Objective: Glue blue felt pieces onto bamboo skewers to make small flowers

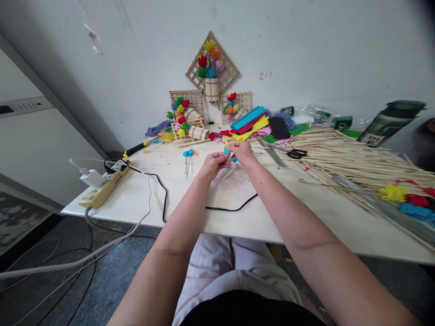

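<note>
Above the middle of the white table, my left hand [215, 164] and my right hand [241, 153] meet, fingers pinched around a small blue piece [226, 151]. A thin wire stem hangs below it, and a bit of yellow shows just above. Another blue piece [234, 159] lies right under my right hand. To the left of my hands, several blue discs on wire stems [188, 154] rest on the table beside an orange piece [196, 154].
Craft flowers on stick lattices [212, 81] stand at the wall. Coloured sheets [249, 122], a phone [279, 128], scissors [297, 154] and many thin sticks [343, 158] lie to the right. A power strip [103, 185], glue gun [136, 148] and cables are left; a bottle [390, 122] is back right.
</note>
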The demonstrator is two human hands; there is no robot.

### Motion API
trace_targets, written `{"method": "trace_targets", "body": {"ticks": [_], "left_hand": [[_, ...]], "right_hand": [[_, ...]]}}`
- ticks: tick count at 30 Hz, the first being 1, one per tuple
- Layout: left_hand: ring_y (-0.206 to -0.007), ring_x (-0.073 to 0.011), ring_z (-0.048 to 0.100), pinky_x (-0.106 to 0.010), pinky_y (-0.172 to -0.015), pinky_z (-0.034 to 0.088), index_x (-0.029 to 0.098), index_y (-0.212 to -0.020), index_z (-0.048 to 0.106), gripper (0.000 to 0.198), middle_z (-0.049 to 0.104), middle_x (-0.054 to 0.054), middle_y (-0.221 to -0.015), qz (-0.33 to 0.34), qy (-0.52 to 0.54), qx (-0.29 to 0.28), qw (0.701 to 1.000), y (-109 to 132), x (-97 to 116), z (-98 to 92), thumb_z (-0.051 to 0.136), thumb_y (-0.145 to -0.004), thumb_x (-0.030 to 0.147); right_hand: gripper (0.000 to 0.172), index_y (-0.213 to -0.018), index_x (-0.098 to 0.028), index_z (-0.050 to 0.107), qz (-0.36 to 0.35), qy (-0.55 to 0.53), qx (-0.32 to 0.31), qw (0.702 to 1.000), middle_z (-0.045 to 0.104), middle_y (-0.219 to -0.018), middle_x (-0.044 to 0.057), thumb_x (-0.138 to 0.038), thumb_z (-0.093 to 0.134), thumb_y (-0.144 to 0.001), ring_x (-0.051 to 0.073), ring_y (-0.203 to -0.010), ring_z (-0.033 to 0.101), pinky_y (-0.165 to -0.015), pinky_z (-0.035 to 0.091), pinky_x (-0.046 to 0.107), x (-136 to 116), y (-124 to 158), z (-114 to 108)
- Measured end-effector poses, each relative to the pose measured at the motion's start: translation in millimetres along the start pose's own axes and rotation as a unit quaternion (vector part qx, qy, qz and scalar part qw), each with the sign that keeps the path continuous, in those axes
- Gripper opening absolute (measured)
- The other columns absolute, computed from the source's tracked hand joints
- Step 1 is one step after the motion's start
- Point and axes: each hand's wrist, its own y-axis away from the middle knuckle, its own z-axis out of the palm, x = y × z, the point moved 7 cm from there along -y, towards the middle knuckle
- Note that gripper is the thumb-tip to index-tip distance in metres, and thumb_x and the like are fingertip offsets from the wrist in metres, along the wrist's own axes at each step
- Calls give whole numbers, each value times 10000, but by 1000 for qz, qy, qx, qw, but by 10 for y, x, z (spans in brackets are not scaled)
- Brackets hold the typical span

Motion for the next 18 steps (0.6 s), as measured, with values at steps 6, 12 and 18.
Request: {"method": "trace_targets", "body": {"ticks": [6,12,18], "left_hand": [[-531,-93,581,-235,-586,466,96,-666,595,222,633,-35,-610,12,23,25,999,0,38,-49,769,-614,224],[-541,-77,585,-210,-603,469,109,-679,587,125,625,-21,-612,25,65,92,993,-25,80,-237,700,-690,161],[-525,-45,566,-168,-593,462,127,-712,596,52,600,8,-600,31,107,153,982,-20,132,-362,634,-747,120]], "right_hand": [[209,-594,-147,579,32,14,-4,999,595,-571,4,-333,599,-688,100,-522,542,-427,391,181,-69,18,-49],[131,-619,-133,621,36,218,-6,975,634,-598,27,-212,549,-694,95,-445,529,-439,394,194,-57,-57,-263],[185,-687,-141,703,-1,444,21,896,685,-669,68,-211,534,-715,183,-664,641,-611,456,242,-177,-157,-587]]}}
